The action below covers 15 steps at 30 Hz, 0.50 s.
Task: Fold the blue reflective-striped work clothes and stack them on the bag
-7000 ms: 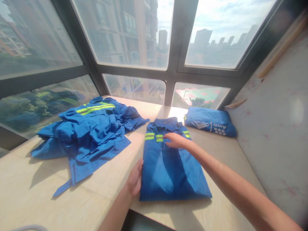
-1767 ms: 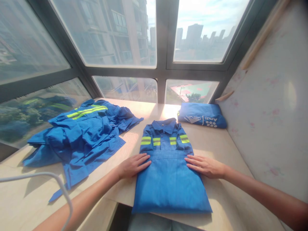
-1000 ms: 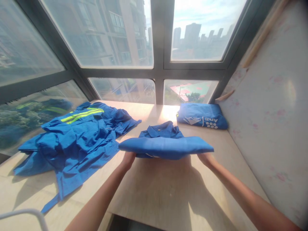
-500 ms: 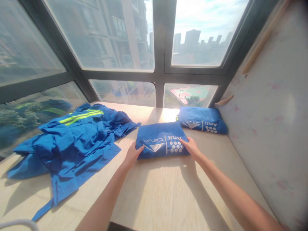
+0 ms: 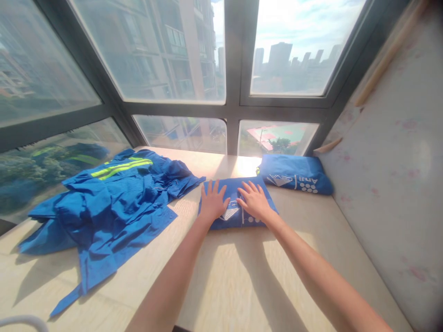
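Observation:
A folded blue garment point(image 5: 224, 223) with white print lies in the middle of the wooden surface point(image 5: 221, 276). My left hand point(image 5: 212, 201) rests flat on its left part, fingers spread. On the right part lies my right hand point(image 5: 255, 200), also with spread fingers; the two hands are a little apart and cover some of the print. Behind and to the right is a second folded blue garment point(image 5: 294, 173) with the same kind of print. A crumpled blue jacket point(image 5: 114, 212) with yellow-green reflective stripes spreads over the left side.
Framed windows point(image 5: 173, 110) stand along the back and left edges of the surface. A patterned wall point(image 5: 391, 184) bounds the right side. Part of a white curved object point(image 5: 26, 320) shows at the bottom left corner.
Both hands have left the side edges of the middle garment and moved inward onto its top, their fingers now spread. The view has shifted slightly.

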Each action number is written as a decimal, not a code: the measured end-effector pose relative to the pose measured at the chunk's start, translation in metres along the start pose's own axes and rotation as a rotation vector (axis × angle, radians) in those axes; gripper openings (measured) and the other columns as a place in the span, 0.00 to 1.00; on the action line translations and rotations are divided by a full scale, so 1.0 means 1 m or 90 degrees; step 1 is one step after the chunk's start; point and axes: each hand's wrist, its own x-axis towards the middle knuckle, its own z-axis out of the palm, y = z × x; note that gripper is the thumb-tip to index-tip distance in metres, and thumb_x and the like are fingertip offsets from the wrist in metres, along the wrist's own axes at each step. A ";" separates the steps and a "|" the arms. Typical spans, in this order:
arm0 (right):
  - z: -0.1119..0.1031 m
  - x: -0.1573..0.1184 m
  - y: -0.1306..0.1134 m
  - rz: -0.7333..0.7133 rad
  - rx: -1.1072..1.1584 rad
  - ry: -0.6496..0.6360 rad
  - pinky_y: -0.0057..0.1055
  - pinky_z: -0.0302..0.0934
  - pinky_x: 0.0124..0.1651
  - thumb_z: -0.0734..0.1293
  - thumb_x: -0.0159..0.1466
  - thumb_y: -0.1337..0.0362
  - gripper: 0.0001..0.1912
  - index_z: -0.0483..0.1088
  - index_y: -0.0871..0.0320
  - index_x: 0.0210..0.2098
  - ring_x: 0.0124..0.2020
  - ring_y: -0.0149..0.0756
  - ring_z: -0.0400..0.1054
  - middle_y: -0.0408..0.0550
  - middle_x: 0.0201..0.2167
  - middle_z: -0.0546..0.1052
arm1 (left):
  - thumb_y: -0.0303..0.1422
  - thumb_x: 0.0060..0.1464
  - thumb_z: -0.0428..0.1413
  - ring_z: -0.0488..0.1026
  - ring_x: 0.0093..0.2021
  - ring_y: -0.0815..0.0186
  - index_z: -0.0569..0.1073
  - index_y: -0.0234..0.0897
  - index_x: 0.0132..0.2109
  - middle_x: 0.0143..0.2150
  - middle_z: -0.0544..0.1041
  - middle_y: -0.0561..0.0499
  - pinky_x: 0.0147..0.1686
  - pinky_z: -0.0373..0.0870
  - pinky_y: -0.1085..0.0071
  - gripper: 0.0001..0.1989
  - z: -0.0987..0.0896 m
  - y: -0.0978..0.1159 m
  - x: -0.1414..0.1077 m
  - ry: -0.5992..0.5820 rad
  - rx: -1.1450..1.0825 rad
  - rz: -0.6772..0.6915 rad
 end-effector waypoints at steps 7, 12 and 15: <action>0.039 -0.012 0.017 0.159 -0.017 -0.028 0.55 0.37 0.72 0.56 0.71 0.46 0.33 0.61 0.57 0.69 0.74 0.54 0.43 0.52 0.73 0.55 | 0.48 0.67 0.46 0.50 0.73 0.40 0.62 0.42 0.71 0.75 0.55 0.41 0.68 0.44 0.36 0.31 0.032 -0.011 -0.007 -0.107 0.026 -0.036; 0.032 -0.023 0.015 0.277 -0.043 -0.071 0.54 0.39 0.72 0.54 0.71 0.46 0.34 0.57 0.55 0.71 0.74 0.51 0.42 0.49 0.74 0.52 | 0.51 0.67 0.42 0.49 0.74 0.45 0.61 0.45 0.72 0.75 0.55 0.45 0.69 0.45 0.39 0.31 0.032 0.001 -0.021 -0.089 0.079 -0.046; 0.026 -0.038 0.014 0.280 -0.054 -0.098 0.52 0.43 0.71 0.54 0.71 0.46 0.35 0.55 0.54 0.72 0.74 0.50 0.41 0.47 0.75 0.50 | 0.51 0.67 0.42 0.49 0.74 0.45 0.61 0.45 0.71 0.75 0.55 0.45 0.69 0.46 0.41 0.32 0.031 0.014 -0.036 -0.071 0.095 -0.053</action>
